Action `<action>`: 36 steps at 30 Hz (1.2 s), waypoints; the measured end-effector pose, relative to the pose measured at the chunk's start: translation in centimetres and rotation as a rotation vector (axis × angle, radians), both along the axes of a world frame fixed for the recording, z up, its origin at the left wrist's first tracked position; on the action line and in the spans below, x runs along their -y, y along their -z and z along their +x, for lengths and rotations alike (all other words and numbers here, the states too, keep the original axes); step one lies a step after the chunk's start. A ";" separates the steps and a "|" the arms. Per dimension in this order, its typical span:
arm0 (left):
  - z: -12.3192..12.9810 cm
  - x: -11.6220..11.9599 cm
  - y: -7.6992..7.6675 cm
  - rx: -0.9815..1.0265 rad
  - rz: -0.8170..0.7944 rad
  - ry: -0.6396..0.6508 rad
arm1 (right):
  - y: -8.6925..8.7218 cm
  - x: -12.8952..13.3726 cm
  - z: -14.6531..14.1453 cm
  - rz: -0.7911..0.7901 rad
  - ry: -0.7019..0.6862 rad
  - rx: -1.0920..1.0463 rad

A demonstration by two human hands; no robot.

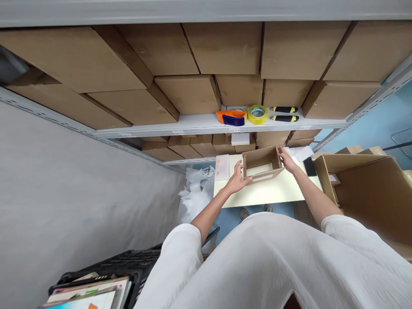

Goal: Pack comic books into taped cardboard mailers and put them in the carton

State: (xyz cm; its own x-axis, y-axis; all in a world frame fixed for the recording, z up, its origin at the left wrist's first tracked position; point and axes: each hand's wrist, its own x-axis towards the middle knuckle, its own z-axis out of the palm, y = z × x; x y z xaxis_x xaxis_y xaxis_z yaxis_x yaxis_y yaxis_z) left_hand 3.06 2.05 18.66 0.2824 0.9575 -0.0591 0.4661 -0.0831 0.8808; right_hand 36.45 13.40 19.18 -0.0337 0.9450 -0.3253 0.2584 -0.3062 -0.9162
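Observation:
A small brown cardboard box (267, 175) with a white label on its near side is held over the pale yellow table (273, 193). Its inside shows a pale bottom. My left hand (237, 179) grips the box's left end, thumb at the near corner and fingers along the side. At the right end my right hand (286, 159) has its fingers closed on the box's edge. White papers (303, 153) and a black phone (310, 167) lie to the right of the box. A pinkish-white packet (222, 167) is at the table's left end.
Shelves ahead hold cardboard boxes (222, 47), an orange tape dispenser (232, 117), yellow tape (257, 114) and two cutters (284, 114). A large open carton (370, 193) stands right. White wrapping (196, 193) hangs left; a black crate (138, 266) sits lower left.

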 end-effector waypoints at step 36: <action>0.2 -0.9 0.1 0.022 -0.037 -0.129 | -0.8 -1.6 1.0 0.200 -0.340 0.324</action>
